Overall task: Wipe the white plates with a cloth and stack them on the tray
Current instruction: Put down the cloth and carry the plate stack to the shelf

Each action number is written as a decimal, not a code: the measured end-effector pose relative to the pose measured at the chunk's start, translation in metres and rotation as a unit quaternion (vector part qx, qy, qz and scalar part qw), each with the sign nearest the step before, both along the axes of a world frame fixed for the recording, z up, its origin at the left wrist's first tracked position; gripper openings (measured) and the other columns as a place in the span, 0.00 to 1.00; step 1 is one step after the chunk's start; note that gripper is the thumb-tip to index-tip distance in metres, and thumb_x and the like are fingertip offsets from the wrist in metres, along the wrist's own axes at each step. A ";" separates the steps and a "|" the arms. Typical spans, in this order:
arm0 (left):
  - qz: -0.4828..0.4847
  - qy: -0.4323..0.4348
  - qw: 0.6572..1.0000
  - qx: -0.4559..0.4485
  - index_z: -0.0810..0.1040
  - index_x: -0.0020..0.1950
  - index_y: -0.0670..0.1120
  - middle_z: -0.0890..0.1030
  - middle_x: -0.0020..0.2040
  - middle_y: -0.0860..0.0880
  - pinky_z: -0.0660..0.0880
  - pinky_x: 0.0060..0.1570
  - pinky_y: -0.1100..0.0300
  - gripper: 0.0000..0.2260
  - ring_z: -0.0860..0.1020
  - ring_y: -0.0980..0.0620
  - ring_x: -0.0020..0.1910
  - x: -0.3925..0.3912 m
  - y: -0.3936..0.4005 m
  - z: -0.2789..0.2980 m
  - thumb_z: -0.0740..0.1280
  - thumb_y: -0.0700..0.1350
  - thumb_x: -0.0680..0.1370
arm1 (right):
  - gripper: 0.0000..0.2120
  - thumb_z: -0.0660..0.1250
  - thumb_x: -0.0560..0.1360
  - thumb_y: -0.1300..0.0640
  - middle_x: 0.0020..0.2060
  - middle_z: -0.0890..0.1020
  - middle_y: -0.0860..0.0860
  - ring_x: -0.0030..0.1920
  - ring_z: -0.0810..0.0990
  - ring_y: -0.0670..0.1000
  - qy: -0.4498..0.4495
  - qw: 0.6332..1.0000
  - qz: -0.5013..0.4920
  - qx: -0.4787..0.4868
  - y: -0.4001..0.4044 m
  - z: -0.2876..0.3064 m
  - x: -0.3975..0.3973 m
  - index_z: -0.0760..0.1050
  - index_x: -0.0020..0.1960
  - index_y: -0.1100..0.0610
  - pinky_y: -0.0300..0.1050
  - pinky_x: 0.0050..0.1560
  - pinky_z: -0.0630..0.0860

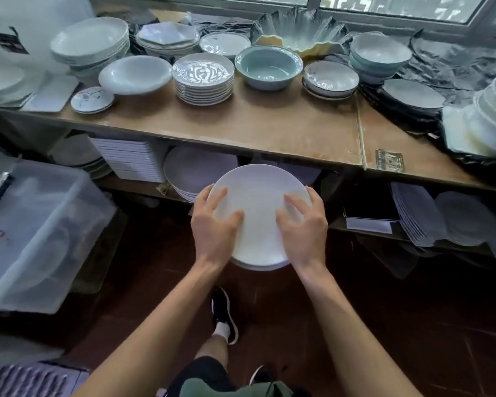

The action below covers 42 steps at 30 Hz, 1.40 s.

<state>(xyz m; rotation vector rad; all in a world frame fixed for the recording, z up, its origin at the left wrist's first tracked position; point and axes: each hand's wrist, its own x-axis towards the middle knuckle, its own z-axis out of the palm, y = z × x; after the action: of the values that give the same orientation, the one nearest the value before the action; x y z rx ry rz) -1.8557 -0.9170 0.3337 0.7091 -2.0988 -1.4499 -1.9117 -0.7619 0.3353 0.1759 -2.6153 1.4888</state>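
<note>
A small stack of round white plates (258, 196) is held in the air in front of the lower shelf, below the table's front edge. My left hand (215, 222) grips its left rim, thumb on top and fingers spread over the upper plate. My right hand (302, 222) grips the right rim the same way. More plate edges show under the top plate at the near side. No cloth and no tray is in view.
A wooden table (269, 124) carries stacks of plates (203, 78), a pale green bowl (268, 67) and other dishes. The shelf below holds white square plates (132, 159) and round plates (195, 170). A clear plastic bin (38, 230) stands at left. My foot (224, 313) is on the dark floor.
</note>
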 end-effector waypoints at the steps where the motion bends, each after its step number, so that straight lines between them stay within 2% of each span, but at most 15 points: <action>1: -0.001 0.002 1.000 0.004 0.80 0.67 0.44 0.73 0.68 0.55 0.64 0.65 0.74 0.24 0.71 0.59 0.67 -0.016 -0.009 -0.002 0.77 0.38 0.71 | 0.15 0.73 0.74 0.58 0.74 0.69 0.52 0.73 0.68 0.49 0.000 1.000 -0.002 0.004 -0.008 -0.001 -0.015 0.83 0.60 0.55 0.35 0.70 0.61; 6: -0.022 0.005 0.999 0.024 0.80 0.67 0.45 0.72 0.68 0.57 0.62 0.58 0.81 0.23 0.68 0.76 0.61 -0.098 -0.051 -0.009 0.76 0.40 0.72 | 0.16 0.73 0.75 0.56 0.74 0.67 0.51 0.74 0.67 0.47 -0.005 1.000 -0.016 0.018 -0.048 -0.002 -0.091 0.82 0.63 0.56 0.38 0.72 0.63; 8: -0.032 0.008 0.999 0.029 0.80 0.67 0.46 0.72 0.68 0.58 0.62 0.58 0.81 0.23 0.67 0.78 0.61 -0.127 -0.065 -0.008 0.76 0.40 0.72 | 0.17 0.73 0.75 0.55 0.75 0.67 0.50 0.74 0.66 0.47 -0.002 1.000 -0.023 0.015 -0.060 -0.001 -0.118 0.81 0.63 0.56 0.40 0.72 0.63; 10: -0.048 0.008 0.999 0.026 0.80 0.68 0.46 0.72 0.68 0.58 0.62 0.59 0.82 0.23 0.68 0.77 0.61 -0.156 -0.078 -0.005 0.76 0.41 0.72 | 0.18 0.73 0.75 0.54 0.74 0.68 0.50 0.73 0.67 0.48 0.002 0.999 -0.039 0.010 -0.073 0.000 -0.143 0.81 0.63 0.56 0.43 0.72 0.66; 14: -0.061 -0.012 0.998 0.002 0.80 0.68 0.47 0.72 0.70 0.55 0.61 0.61 0.80 0.24 0.70 0.64 0.65 -0.210 -0.098 -0.003 0.76 0.42 0.71 | 0.18 0.73 0.74 0.53 0.72 0.71 0.51 0.71 0.71 0.49 -0.004 0.998 -0.063 0.007 -0.089 -0.002 -0.190 0.81 0.63 0.56 0.46 0.72 0.69; 17: -0.071 -0.018 0.997 0.001 0.80 0.68 0.47 0.72 0.71 0.55 0.63 0.62 0.78 0.24 0.70 0.65 0.64 -0.252 -0.106 -0.009 0.77 0.42 0.71 | 0.18 0.73 0.74 0.52 0.73 0.69 0.50 0.72 0.69 0.46 -0.012 0.997 -0.072 0.002 -0.097 -0.009 -0.230 0.81 0.63 0.55 0.38 0.71 0.66; 19: -0.081 -0.022 0.997 0.003 0.80 0.68 0.47 0.72 0.71 0.55 0.63 0.63 0.78 0.24 0.69 0.66 0.64 -0.282 -0.109 -0.014 0.77 0.42 0.71 | 0.18 0.72 0.74 0.53 0.73 0.69 0.49 0.73 0.68 0.46 -0.015 0.997 -0.075 -0.002 -0.099 -0.015 -0.257 0.81 0.63 0.55 0.40 0.71 0.67; 22: -0.086 -0.033 0.996 0.008 0.80 0.68 0.47 0.71 0.72 0.54 0.66 0.69 0.67 0.24 0.70 0.61 0.68 -0.328 -0.108 -0.021 0.76 0.42 0.72 | 0.18 0.72 0.75 0.53 0.72 0.69 0.49 0.72 0.70 0.49 -0.017 0.997 -0.080 -0.006 -0.099 -0.025 -0.303 0.81 0.63 0.56 0.45 0.71 0.70; 25: -0.082 -0.033 0.996 0.001 0.80 0.68 0.47 0.72 0.71 0.54 0.67 0.69 0.65 0.24 0.69 0.65 0.66 -0.372 -0.105 -0.029 0.76 0.41 0.72 | 0.17 0.73 0.74 0.55 0.71 0.71 0.50 0.70 0.72 0.50 -0.014 0.997 -0.073 0.000 -0.097 -0.034 -0.349 0.82 0.62 0.57 0.48 0.71 0.70; 29: -0.070 -0.050 0.996 -0.006 0.81 0.67 0.46 0.72 0.70 0.55 0.66 0.66 0.72 0.23 0.67 0.77 0.61 -0.426 -0.103 -0.047 0.76 0.41 0.71 | 0.16 0.73 0.73 0.57 0.72 0.70 0.52 0.70 0.72 0.52 -0.027 0.997 -0.065 0.007 -0.097 -0.050 -0.407 0.82 0.60 0.58 0.49 0.71 0.70; 32: -0.056 -0.067 0.996 0.015 0.81 0.67 0.47 0.72 0.71 0.53 0.68 0.71 0.59 0.23 0.70 0.64 0.68 -0.458 -0.104 -0.063 0.76 0.41 0.72 | 0.16 0.73 0.73 0.58 0.72 0.71 0.54 0.70 0.72 0.53 -0.039 0.998 -0.052 0.014 -0.098 -0.066 -0.442 0.82 0.60 0.58 0.52 0.70 0.71; 34: -0.057 -0.081 0.995 0.020 0.80 0.68 0.47 0.72 0.71 0.53 0.69 0.72 0.53 0.24 0.71 0.57 0.70 -0.475 -0.107 -0.073 0.76 0.41 0.72 | 0.16 0.73 0.73 0.58 0.72 0.71 0.55 0.70 0.72 0.54 -0.050 0.997 -0.052 0.019 -0.101 -0.078 -0.461 0.82 0.60 0.59 0.53 0.70 0.71; 36: -0.057 -0.090 0.994 0.021 0.80 0.68 0.48 0.72 0.72 0.53 0.69 0.71 0.54 0.24 0.71 0.58 0.69 -0.491 -0.112 -0.085 0.76 0.42 0.72 | 0.16 0.74 0.73 0.59 0.72 0.71 0.55 0.70 0.72 0.54 -0.055 0.997 -0.051 0.023 -0.106 -0.090 -0.476 0.82 0.60 0.60 0.53 0.70 0.71; 40: -0.061 -0.103 0.993 0.018 0.80 0.68 0.48 0.72 0.71 0.56 0.69 0.68 0.64 0.23 0.69 0.72 0.65 -0.516 -0.122 -0.110 0.76 0.42 0.72 | 0.17 0.74 0.73 0.58 0.73 0.70 0.54 0.72 0.71 0.53 -0.075 0.995 -0.056 0.034 -0.117 -0.115 -0.501 0.82 0.61 0.59 0.50 0.71 0.69; 42: -0.064 -0.111 0.992 0.013 0.80 0.68 0.49 0.71 0.70 0.57 0.69 0.68 0.65 0.23 0.69 0.73 0.65 -0.524 -0.128 -0.122 0.76 0.43 0.73 | 0.16 0.74 0.74 0.57 0.74 0.69 0.54 0.72 0.71 0.53 -0.077 0.995 -0.058 0.039 -0.123 -0.126 -0.508 0.82 0.61 0.58 0.48 0.71 0.69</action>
<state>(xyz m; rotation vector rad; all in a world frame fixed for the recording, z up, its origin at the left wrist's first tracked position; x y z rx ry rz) -2.3796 -1.0449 0.2115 0.7903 -2.3347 -1.5285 -2.4198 -0.8845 0.2097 -0.0876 -2.7520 1.4159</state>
